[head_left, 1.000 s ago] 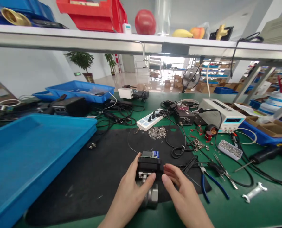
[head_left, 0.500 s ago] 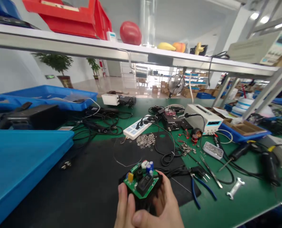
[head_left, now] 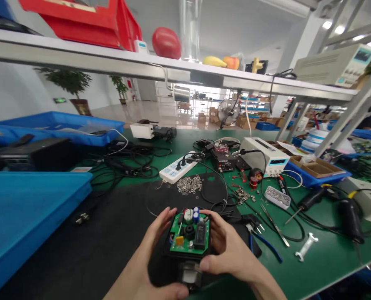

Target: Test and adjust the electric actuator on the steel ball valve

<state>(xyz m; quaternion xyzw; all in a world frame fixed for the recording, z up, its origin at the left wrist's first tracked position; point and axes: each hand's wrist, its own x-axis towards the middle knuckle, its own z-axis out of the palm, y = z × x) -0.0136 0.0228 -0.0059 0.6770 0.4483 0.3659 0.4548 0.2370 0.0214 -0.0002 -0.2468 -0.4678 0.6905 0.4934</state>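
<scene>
item: circuit board, green, flat, set with blue cylinders, yellow block and glossy black oblong; seated in black box, squarish, dark; below, grey metal piece, rounded, blurred. location: over near part of black mat, matte, scuffed.

right grip: closed round right side of box, thumb at near corner. left grip: curved about left side, thumb low by metal piece; firm hold or loose, cannot tell.

room: bare mat leftward to smooth blue tray; beyond box, scatter of ring-shaped washers; close on right, pliers with blue handles, then slim tweezers and silvery wrench on green tabletop, edge slanting at lower right.

changed since half a second ago: board turned squarer to view; left fingers shifted from near side to far left corner; metal piece newly exposed.
</scene>
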